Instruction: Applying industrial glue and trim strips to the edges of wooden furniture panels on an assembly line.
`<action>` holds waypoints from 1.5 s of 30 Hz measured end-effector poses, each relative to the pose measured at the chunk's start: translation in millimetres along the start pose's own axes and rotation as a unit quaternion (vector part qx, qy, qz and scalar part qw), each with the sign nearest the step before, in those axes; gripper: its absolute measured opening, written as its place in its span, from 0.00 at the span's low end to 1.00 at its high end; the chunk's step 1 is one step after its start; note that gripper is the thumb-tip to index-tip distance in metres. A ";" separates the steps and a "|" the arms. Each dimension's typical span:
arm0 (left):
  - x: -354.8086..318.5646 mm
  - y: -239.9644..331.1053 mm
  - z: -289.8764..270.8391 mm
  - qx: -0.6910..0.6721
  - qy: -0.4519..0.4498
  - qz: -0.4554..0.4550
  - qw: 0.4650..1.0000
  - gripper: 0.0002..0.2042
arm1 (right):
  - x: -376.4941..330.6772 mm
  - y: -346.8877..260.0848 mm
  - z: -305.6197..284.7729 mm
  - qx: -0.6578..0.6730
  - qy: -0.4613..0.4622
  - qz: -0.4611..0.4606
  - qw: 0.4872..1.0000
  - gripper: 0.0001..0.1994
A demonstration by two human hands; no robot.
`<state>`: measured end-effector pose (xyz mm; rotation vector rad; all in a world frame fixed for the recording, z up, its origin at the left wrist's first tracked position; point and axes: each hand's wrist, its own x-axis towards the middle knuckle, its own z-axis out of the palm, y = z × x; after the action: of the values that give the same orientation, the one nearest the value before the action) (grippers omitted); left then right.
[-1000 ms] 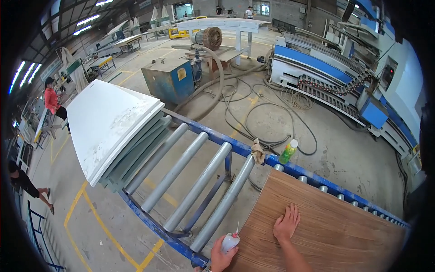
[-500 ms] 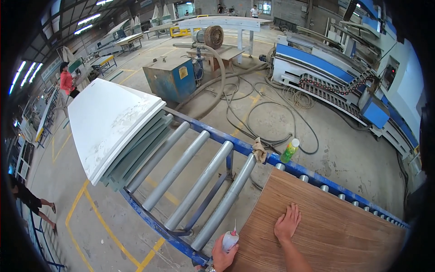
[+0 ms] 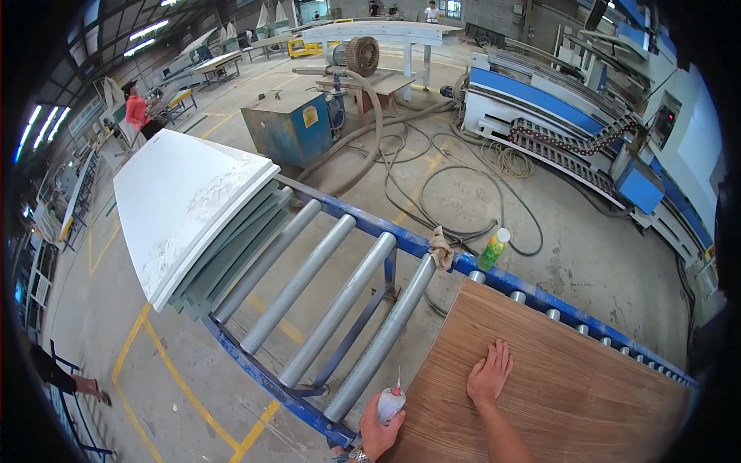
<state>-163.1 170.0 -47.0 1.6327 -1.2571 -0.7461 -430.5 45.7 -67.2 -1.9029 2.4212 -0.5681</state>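
A clear squeeze bottle (image 3: 390, 406) with a pink collar and a thin needle tip pointing up is gripped in my left hand (image 3: 376, 433), beside the near left edge of the board. My right hand (image 3: 490, 375) lies flat on the brown wood-grain board (image 3: 571, 378), fingers stretched out and nothing in them. The board rests on a blue-framed roller conveyor (image 3: 340, 204), covering its right part. Bare metal rollers (image 3: 340, 305) show to the left of it.
White panels (image 3: 193, 197) over greenish sheets are stacked on the conveyor's left end. A crumpled cloth (image 3: 441, 248) and a green drink bottle (image 3: 492, 248) sit on the far rail. Hoses, a blue metal box (image 3: 285, 127) and a large machine (image 3: 540, 116) stand beyond; people are at left.
Both hands keep nearly the same place, the left with its squeeze bottle, the right on the board. At far left, the person in red and the dark-clothed person have shifted position.
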 end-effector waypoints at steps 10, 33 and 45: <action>0.4 1.4 -1.5 -0.005 -0.013 -0.016 1.000 0.34 | 0.2 1.2 1.1 -0.002 0.008 -0.006 1.000 0.26; 1.9 7.6 -3.4 -0.008 -0.022 -0.033 0.999 0.34 | -0.4 2.5 2.2 0.000 0.014 -0.013 1.000 0.25; 2.2 9.8 -4.1 -0.017 -0.016 -0.026 0.999 0.34 | -0.3 1.6 2.7 -0.007 0.013 -0.010 1.000 0.25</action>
<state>-162.8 168.5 -36.3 1.6374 -1.2210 -0.8242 -431.3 45.6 -70.3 -1.9396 2.4301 -0.5832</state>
